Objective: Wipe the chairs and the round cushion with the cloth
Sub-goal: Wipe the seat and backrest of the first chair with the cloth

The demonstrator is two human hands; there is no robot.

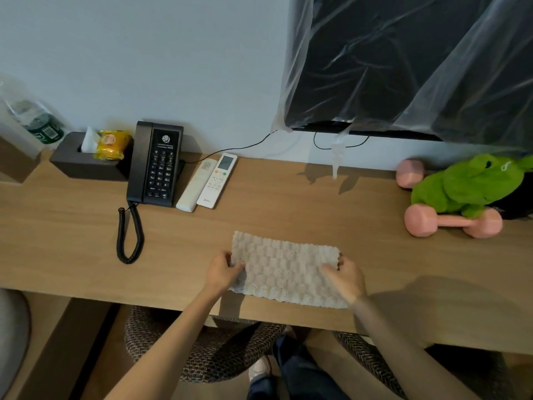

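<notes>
A pale, bumpy cloth lies flat on the wooden desk near its front edge. My left hand pinches the cloth's left edge and my right hand pinches its right edge. Below the desk stands a round woven seat, partly hidden by the desk and my left arm. A second woven seat shows at the lower right. At the far left edge is a grey rounded cushion, only partly in view.
A black desk phone with a coiled cord, two white remotes and a dark tissue box sit at the back left. Pink dumbbells and a green plush toy lie at the right. A plastic-covered screen hangs above.
</notes>
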